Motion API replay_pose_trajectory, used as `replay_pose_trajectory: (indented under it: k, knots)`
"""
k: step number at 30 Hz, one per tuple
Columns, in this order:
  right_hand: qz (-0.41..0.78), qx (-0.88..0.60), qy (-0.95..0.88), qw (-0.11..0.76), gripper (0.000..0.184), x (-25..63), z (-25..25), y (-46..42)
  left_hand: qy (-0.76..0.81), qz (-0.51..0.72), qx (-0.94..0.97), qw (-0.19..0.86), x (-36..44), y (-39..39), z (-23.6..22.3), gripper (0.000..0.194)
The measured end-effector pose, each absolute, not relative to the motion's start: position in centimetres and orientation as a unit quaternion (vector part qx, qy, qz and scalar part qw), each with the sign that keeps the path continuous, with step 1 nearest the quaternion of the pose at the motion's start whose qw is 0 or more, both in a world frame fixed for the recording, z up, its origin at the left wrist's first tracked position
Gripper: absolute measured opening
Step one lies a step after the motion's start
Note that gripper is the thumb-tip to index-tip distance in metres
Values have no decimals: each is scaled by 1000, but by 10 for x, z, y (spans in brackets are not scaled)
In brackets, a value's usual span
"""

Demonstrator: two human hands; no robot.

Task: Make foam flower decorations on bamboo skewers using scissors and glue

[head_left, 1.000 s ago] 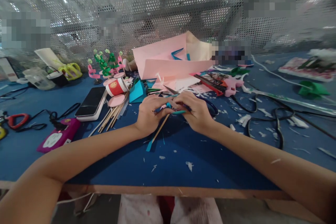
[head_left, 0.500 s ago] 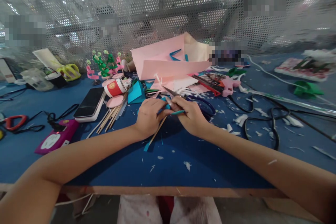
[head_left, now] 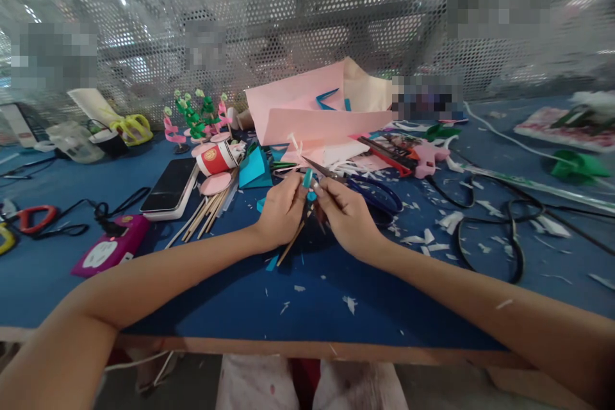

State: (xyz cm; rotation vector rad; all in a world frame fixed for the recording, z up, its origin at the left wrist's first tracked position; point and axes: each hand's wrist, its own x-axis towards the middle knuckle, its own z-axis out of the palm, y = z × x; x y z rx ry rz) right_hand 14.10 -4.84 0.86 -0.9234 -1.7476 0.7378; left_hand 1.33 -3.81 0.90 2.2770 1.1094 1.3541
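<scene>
My left hand [head_left: 281,211] and my right hand [head_left: 344,213] meet over the middle of the blue table [head_left: 307,307]. Both pinch a thin wooden stick [head_left: 291,245] that slants down to the left, with a small teal foam strip [head_left: 307,180] at its upper end between my fingertips. The fingers of both hands are closed round the stick and strip. Blue-handled scissors [head_left: 369,189] lie just behind my right hand.
Pink paper sheets [head_left: 312,115] are piled at the back. A phone [head_left: 169,187], red paper cup [head_left: 215,160], bundle of sticks [head_left: 204,213], magenta device [head_left: 108,251], pink glue gun [head_left: 425,159] and black cables [head_left: 485,218] lie around. White scraps litter the table.
The teal strip, earlier lying sideways between my hands, now stands upright at my fingertips. Both hands have lifted slightly and drawn closer together.
</scene>
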Motion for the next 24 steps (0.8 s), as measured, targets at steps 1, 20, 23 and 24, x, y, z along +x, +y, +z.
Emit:
replay_pose_trajectory:
  k: [1, 20, 23, 24]
  knots:
    - [268, -384, -734, 492, 27, 141, 8, -49, 392, 461, 783, 141, 14, -39, 9, 21]
    - [176, -380, -755, 504, 25, 141, 12, -57, 370, 483, 783, 131, 15, -44, 9, 23]
    - [176, -388, -750, 506, 25, 141, 12, -57, 356, 489, 786, 128, 16, -44, 9, 26]
    - [182, -389, -749, 504, 25, 140, 12, -56, 356, 489, 787, 125, 16, -45, 9, 26]
